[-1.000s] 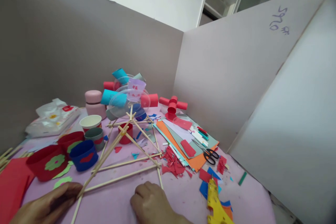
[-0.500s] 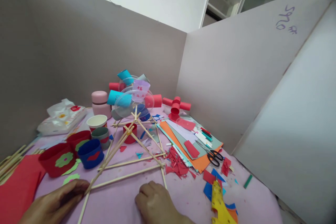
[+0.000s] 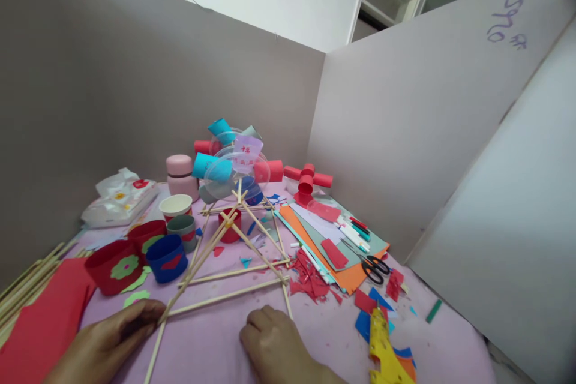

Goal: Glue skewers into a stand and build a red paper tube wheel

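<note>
Seemingly a partitioned craft workspace: glue gun [image 3: 381, 345], scissors [image 3: 366, 260], coloured paper [image 3: 352, 280].

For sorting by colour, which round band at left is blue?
The blue round band with a red heart; the front red round band, rear red round band and grey round band aren't blue.

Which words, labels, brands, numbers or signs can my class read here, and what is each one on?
None is clear enough to quote.
Purple paper: red handwritten characters, too small and blurred.
Right-hand partition: slanted purple handwriting, perhaps digits with a smaller character; not certain.
White pack: coloured prints, no legible words.
Yellow glue gun: no brand I can make out.
</note>
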`<state>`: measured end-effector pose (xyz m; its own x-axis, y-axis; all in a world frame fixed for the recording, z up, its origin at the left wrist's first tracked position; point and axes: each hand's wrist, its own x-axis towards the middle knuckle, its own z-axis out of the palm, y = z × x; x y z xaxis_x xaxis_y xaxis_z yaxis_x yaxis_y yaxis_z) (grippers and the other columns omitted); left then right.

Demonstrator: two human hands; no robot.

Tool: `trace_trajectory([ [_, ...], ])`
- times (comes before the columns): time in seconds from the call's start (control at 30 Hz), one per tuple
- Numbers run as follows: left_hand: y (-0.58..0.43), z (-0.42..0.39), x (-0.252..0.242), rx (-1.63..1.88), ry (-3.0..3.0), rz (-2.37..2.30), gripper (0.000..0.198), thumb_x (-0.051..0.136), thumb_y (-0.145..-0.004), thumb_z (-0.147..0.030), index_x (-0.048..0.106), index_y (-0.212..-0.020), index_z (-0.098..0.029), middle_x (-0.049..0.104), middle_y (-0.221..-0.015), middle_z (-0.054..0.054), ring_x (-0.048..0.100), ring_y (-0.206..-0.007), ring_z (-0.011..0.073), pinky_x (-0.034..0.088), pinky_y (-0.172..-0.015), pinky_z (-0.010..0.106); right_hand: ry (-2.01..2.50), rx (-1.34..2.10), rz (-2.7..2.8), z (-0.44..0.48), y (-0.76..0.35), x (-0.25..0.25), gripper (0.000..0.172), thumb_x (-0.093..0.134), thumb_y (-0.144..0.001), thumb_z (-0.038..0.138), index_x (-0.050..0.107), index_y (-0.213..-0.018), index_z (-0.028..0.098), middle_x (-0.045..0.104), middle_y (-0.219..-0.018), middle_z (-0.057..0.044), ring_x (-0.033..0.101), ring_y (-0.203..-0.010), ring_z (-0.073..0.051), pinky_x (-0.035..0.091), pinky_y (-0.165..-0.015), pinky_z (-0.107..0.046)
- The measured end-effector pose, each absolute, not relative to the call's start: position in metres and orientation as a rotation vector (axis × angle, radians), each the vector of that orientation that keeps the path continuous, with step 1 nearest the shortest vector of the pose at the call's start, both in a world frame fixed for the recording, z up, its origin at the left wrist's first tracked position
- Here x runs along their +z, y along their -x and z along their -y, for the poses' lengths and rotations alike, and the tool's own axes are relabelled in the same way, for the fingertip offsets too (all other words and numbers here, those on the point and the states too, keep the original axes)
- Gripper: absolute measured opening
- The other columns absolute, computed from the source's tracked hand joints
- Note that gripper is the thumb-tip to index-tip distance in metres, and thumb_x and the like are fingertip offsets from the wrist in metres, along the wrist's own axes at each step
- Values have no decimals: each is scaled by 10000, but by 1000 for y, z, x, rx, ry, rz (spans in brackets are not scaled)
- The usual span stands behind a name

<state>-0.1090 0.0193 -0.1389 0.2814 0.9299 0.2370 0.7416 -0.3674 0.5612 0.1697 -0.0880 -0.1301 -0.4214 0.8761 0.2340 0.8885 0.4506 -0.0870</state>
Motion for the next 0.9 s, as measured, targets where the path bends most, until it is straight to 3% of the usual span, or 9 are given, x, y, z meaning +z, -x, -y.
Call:
trace_trajectory([
  [0.13,113,-21,-140,690,-2128,-1393,260,564,-711,-498,662,-850,-302,726,-860,-65,665,-841,180,486,-767,202,1529,-67,2456,89,-169,-130,119,589,-698,103,554,-777,184,618,-829,-57,534,-742,-191,408,-610,-269],
  [0.37,110,-16,-132,670,-2115,-1388,233,578,-702,-480,657,-844,-315,729,-861,-61,665,-841,196,490,-767,228,1554,-53,2415,88,-169,-133,175,598,-639,56,566,-738,196,619,-814,-49,538,-741,-199,393,-591,-266],
  [0.9,89,7,-100,710,-2129,-1376,172,549,-744,-366,658,-808,-249,731,-832,-35,672,-798,162,492,-719,177,1470,-261,2407,90,-166,-130,108,687,-710,122,592,-728,171,632,-764,-17,555,-664,-167,367,-527,-281],
])
